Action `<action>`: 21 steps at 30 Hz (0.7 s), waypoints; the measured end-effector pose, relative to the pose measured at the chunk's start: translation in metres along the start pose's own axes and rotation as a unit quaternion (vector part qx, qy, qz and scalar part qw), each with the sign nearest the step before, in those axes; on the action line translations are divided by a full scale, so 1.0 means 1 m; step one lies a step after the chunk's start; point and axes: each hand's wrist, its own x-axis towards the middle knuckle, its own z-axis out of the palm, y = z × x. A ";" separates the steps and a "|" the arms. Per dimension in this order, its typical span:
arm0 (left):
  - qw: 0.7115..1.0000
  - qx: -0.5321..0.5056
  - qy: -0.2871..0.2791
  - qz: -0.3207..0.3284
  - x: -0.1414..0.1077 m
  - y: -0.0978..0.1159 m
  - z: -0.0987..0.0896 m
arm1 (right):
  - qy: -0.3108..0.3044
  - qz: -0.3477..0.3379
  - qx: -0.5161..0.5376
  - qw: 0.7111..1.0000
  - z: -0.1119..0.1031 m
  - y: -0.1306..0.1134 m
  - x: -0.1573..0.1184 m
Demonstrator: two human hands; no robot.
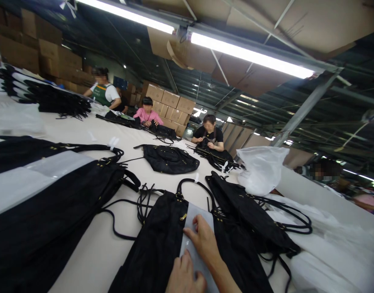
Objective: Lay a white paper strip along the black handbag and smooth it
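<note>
A black fabric bag [164,228] with a looped handle, gold eyelets and a gold zip pull lies flat in front of me. Down its middle runs a pale grey, smooth strip [191,209]. My right hand [207,240] rests over this strip, thumb and curled fingers apart, with nothing visible between them. Nearer to me, my left hand [185,274] lies on the strip's lower part, its fingers loosely extended and the thumb apart. The bag's lower end and part of the strip are hidden by my hands and the frame edge.
More black bags lie to the left [71,207], to the right [242,207] and farther up the white table [129,140]. Clear plastic bags [262,169] sit at right. Several people work across the table, with stacked cartons [171,103] behind. Straps trail between the bags.
</note>
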 end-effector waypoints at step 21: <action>0.989 -0.051 0.063 -0.125 -0.099 -0.072 -0.143 | 0.034 0.019 -0.162 0.986 -0.122 0.090 -0.133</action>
